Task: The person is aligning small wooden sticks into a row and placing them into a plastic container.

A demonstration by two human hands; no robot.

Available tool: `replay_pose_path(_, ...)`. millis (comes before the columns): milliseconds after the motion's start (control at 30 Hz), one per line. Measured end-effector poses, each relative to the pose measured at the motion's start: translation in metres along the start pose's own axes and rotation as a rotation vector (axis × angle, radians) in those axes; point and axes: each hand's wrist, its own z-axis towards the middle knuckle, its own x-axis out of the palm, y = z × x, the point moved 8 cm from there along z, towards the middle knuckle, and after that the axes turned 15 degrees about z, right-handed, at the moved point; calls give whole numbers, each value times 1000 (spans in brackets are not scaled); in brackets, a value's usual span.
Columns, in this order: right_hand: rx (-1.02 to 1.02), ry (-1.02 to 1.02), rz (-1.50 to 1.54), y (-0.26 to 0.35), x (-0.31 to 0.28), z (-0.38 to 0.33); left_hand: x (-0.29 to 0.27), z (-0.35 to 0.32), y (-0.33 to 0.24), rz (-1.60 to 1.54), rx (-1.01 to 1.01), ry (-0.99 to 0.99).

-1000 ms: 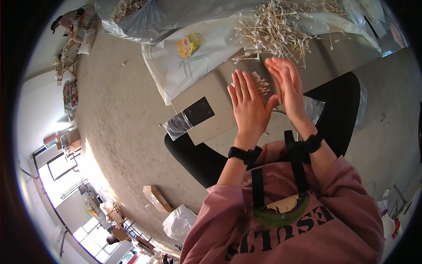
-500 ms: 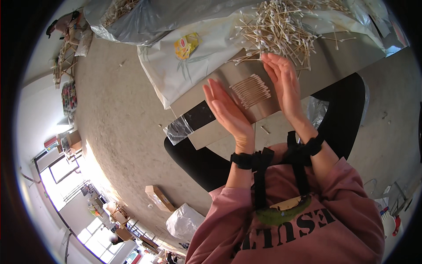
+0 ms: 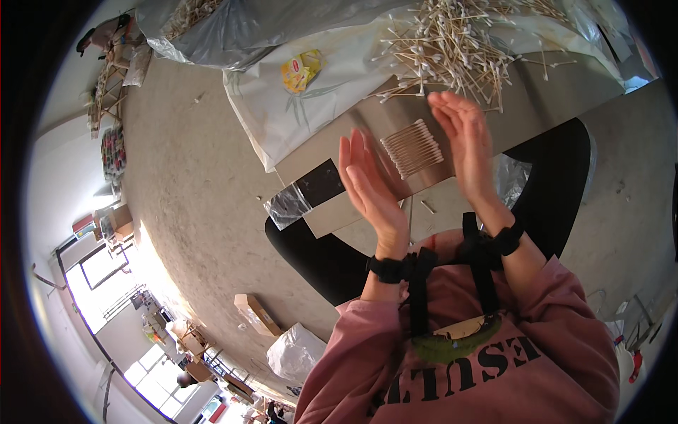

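Observation:
A flat row of cotton swabs (image 3: 412,149) lies side by side on the metal work surface (image 3: 369,115), their white tips roughly lined up. To its left, my left hand (image 3: 370,185) is held on edge with fingers stretched out, holding nothing. On the other side my right hand (image 3: 469,145) is likewise extended, palm toward the swabs and slightly blurred. Neither hand touches the row. Beyond my right fingertips spreads a large loose heap of cotton swabs (image 3: 452,53), pointing every which way.
A white cloth (image 3: 265,106) with a leaf print covers the far left of the table, with a small yellow packet (image 3: 302,69) on it. Grey plastic sheeting (image 3: 247,35) lies behind. A dark plate (image 3: 319,185) with clear film sits at the left edge. A cardboard box (image 3: 256,315) stands on the floor.
Both hands have drawn apart from the row a little, the right one shifting right and nearer. The swab row sits slightly further right, its tips more even.

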Motion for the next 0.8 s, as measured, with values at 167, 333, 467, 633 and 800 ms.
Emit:
replay_pose_path(167, -142, -116, 138, 32, -29, 7, -22, -37, -16, 546, -199, 289)
replay_pose_path(333, -182, -156, 129, 41, -33, 9, -9, -69, -27, 1027, 115, 631)
replay_pose_path(467, -157, -148, 126, 38, -29, 6, -11, -69, -25, 1088, 55, 597)
replay_pose_path(633, -139, -127, 87, 30, -27, 7, -2, -67, -21, 1197, 82, 607)
replay_pose_path(800, -123, -125, 78, 30, -23, 7, -5, -63, -11, 1161, -3, 577)
